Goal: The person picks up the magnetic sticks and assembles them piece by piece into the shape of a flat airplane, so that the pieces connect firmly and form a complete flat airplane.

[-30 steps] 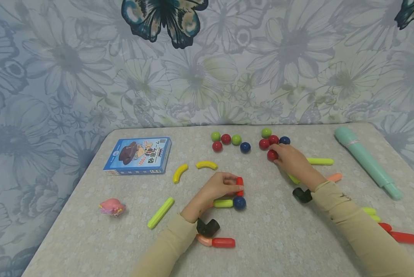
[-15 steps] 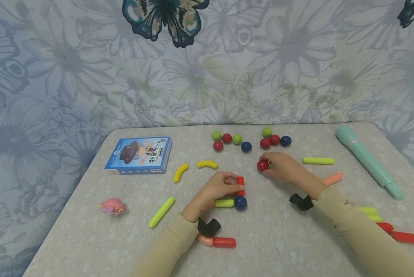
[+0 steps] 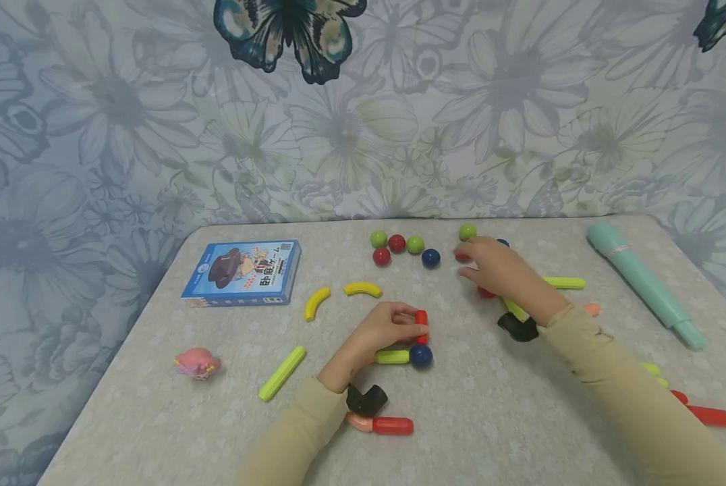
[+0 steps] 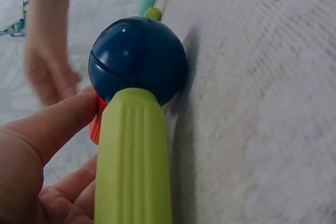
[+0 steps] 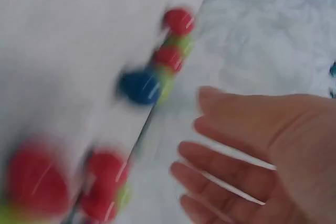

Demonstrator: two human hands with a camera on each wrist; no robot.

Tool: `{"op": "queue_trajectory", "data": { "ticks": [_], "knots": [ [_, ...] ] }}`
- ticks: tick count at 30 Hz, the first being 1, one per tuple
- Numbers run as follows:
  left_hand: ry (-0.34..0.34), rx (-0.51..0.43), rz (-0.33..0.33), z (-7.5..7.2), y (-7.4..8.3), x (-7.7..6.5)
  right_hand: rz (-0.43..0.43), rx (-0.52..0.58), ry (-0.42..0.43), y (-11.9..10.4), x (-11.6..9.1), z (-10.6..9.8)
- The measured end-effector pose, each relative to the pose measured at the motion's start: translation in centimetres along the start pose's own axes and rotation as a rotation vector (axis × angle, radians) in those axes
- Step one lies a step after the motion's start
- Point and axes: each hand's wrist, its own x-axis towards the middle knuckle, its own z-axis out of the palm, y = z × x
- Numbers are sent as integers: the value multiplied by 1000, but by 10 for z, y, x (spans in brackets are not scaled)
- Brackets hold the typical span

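Note:
My left hand (image 3: 381, 331) pinches a short red magnetic stick (image 3: 421, 327) between thumb and fingers. Against this stick is a dark blue ball (image 3: 420, 356), with a lime green stick (image 4: 134, 156) joined to its other side. My right hand (image 3: 499, 266) holds nothing; in the right wrist view its fingers are spread and nearly straight. Below it lies a red ball (image 3: 486, 292), beside the end of a lime stick (image 3: 516, 310). More red balls (image 5: 107, 169) are partly covered by this hand in the head view, near a green ball (image 3: 467, 232).
Several balls (image 3: 415, 244) cluster at the back. Two yellow curved pieces (image 3: 363, 289), a blue card-game box (image 3: 241, 273) and a pink toy (image 3: 198, 363) lie left. A mint tube (image 3: 645, 283) lies right. A red stick with a curved peach piece (image 3: 392, 426) lies in front.
My right hand carried a red ball toward the front left, then let it go beside the lime stick and moved back toward the rear balls. My left hand has stayed put.

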Motion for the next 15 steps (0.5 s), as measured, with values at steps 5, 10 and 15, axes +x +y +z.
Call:
{"op": "queue_trajectory", "data": {
  "ticks": [5,10,15],
  "knots": [
    [-1,-24,16,0,-2,1,-184,210,-37,-37,56,13],
    [-31,-46,74,2,-4,2,-209,302,-222,-59,93,39],
    [-24,-28,106,2,-3,1,-153,293,-308,-74,111,53]
  ]
}}
